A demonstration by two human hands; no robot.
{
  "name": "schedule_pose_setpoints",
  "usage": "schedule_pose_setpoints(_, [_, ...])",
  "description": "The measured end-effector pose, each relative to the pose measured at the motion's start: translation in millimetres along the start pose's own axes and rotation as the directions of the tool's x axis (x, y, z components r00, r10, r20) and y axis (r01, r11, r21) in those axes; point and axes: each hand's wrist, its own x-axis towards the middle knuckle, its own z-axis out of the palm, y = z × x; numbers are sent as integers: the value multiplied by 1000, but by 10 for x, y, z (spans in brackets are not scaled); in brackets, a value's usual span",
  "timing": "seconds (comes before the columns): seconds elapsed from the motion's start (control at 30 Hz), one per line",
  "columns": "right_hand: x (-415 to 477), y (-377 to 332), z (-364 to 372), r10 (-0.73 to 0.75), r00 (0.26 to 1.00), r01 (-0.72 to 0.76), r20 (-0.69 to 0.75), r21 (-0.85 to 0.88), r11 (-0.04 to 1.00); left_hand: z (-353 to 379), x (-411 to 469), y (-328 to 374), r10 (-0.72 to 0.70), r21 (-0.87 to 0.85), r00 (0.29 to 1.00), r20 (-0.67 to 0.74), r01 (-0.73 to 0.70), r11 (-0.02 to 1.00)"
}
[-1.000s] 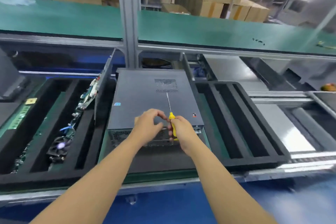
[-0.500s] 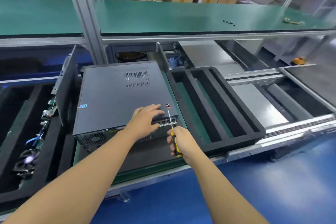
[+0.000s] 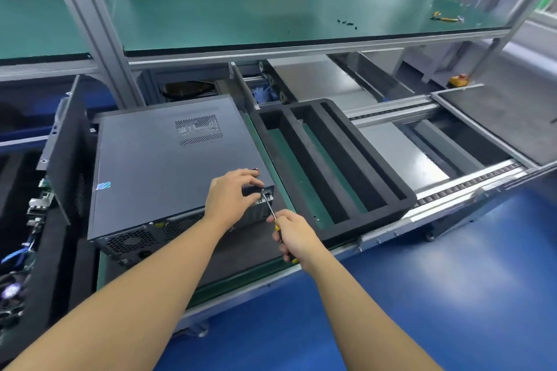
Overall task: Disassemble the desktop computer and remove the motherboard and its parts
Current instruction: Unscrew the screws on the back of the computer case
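Observation:
A dark grey desktop computer case (image 3: 162, 166) lies flat on the conveyor with its vented rear face towards me. My left hand (image 3: 230, 194) rests on the case's near right corner, fingers curled over the top edge. My right hand (image 3: 294, 235) grips a yellow-handled screwdriver (image 3: 269, 205). Its thin shaft points up and left, and the tip meets the rear panel right beside my left fingers. The handle is mostly hidden inside my fist.
A black foam tray (image 3: 334, 166) with long slots lies right of the case. At the left, another foam tray (image 3: 60, 250) holds a motherboard (image 3: 39, 199) and a fan. A green shelf (image 3: 271, 18) above carries small screws (image 3: 346, 22). Blue floor lies below.
The view has swung left to right, and my right hand lowered the screwdriver from upright over the lid to the rear right corner. My left hand slid to that corner too.

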Motion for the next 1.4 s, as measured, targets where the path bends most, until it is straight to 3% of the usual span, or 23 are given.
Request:
schedule_pose_setpoints(0.47, [24,-57,-26,25,999,-24,43,-23,999,108,10,48,-11,95,995,-97,21,995])
schedule_pose_setpoints(0.67, [25,-157,-121,61,988,-63,142,9,998,-11,47,-93,110,179,991,77,-123,976])
schedule_pose_setpoints(0.87, [17,-127,-21,-23,998,5,-57,-287,958,21,33,-116,114,113,990,77,-123,986])
schedule_pose_setpoints(1.03, [5,-48,79,-264,934,36,-241,-672,740,40,30,-110,121,104,990,76,-129,986])
schedule_pose_setpoints(1.17, [-40,-19,54,-337,898,-12,-284,-781,625,34,33,-119,119,86,989,86,-126,988])
schedule_pose_setpoints(1.27, [-32,-26,25,-278,933,30,-230,-720,694,7,39,-140,121,76,986,111,-130,989])
schedule_pose_setpoints(1.33, [-8,-74,36,-159,974,36,-162,-583,812,-12,46,-154,125,57,985,122,-132,990])
schedule_pose_setpoints(1.4, [-1,-129,53,24,994,-61,-107,-364,930,-32,49,-168,130,32,982,136,-135,990])
